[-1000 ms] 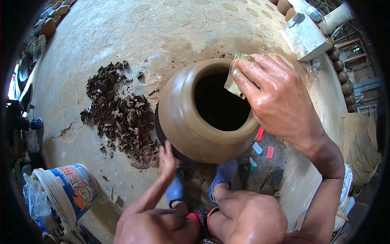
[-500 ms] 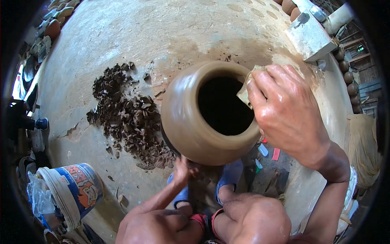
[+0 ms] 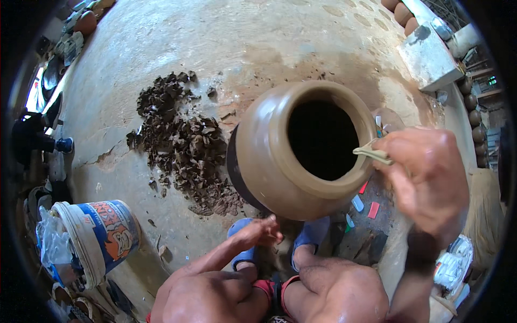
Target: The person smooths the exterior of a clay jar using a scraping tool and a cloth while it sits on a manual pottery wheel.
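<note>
A large wet brown clay pot (image 3: 264,145) stands in front of me, its wide round mouth turned up toward me. Beneath its left side shows a dark curved edge (image 3: 239,175). My right hand (image 3: 425,172) pinches a folded, pale, wet cloth (image 3: 375,155) whose tip lies over the right part of the rim. Low in front of the pot, between my shins, is my left hand (image 3: 263,231); its fingers are loosely bent and apart, with nothing visible in them.
Dark clay scraps (image 3: 180,140) lie heaped left of the pot. A white and blue bucket (image 3: 102,237) stands at the lower left. Small coloured pieces, one a red strip (image 3: 373,210), lie right of the pot. A pale block (image 3: 428,59) is at the far right.
My right hand has drawn the cloth outward to the right across the rim. My left hand has shifted right, away from the pot's base. The view has shifted slightly.
</note>
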`<action>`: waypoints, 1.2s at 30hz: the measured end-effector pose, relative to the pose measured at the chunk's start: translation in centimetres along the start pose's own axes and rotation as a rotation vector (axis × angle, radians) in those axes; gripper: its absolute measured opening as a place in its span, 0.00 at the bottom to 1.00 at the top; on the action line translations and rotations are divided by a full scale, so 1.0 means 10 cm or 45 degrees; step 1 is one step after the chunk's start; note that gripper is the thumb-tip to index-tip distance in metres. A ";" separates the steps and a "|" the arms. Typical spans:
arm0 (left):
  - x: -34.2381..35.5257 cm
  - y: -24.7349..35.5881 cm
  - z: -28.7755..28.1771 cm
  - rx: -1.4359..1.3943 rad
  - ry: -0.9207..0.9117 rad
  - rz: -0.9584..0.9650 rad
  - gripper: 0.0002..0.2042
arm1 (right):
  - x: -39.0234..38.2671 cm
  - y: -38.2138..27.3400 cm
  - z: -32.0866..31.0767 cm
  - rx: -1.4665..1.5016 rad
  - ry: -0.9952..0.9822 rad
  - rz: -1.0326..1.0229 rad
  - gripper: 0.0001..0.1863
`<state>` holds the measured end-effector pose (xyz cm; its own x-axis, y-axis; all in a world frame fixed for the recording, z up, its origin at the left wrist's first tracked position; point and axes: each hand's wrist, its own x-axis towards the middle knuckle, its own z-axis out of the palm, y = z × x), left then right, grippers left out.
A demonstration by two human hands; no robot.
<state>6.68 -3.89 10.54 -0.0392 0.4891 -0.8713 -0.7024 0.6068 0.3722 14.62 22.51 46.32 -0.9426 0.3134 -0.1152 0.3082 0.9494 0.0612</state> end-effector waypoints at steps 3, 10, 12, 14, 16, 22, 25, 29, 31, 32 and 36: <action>-0.04 0.04 -0.08 -0.010 -0.018 -0.041 0.27 | -0.08 0.12 0.24 0.577 0.367 0.167 0.12; 0.70 0.34 -0.93 -0.028 0.462 0.759 0.31 | -0.01 -0.03 0.91 1.446 0.902 0.409 0.11; 0.60 0.00 -0.57 -0.040 0.259 0.489 0.30 | -0.07 -0.08 0.96 1.545 0.966 0.437 0.11; 0.28 -0.23 -0.02 -0.232 -0.099 -0.025 0.31 | -0.12 -0.10 1.01 1.589 0.990 0.481 0.11; 0.00 0.00 0.19 -0.131 -0.030 -0.306 0.29 | -0.15 -0.14 1.08 1.501 1.036 0.507 0.11; 0.26 0.75 -0.70 0.123 0.161 0.801 0.20 | -0.17 -0.30 1.08 1.403 1.170 0.536 0.10; 0.51 0.24 -0.33 -0.241 0.484 0.692 0.21 | -0.25 -0.38 1.03 1.390 1.054 0.571 0.13; 0.27 -0.25 -0.10 -0.087 -0.039 0.120 0.23 | -0.30 -0.49 1.08 1.331 1.120 0.578 0.13; 0.05 0.02 0.27 0.044 0.172 -0.088 0.25 | -0.33 -0.48 1.12 1.306 1.109 0.619 0.13; 0.14 0.06 0.14 0.001 0.188 0.075 0.26 | -0.34 -0.48 1.12 1.286 1.112 0.639 0.13; 0.45 0.42 -0.83 -0.214 0.518 0.606 0.22 | -0.28 -0.62 1.04 1.311 1.154 0.572 0.12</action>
<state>-2.35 -4.30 5.51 -0.6166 0.3842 -0.6872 -0.6422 0.2595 0.7213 16.68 15.99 35.94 -0.3781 0.8336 0.4027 0.1804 0.4930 -0.8511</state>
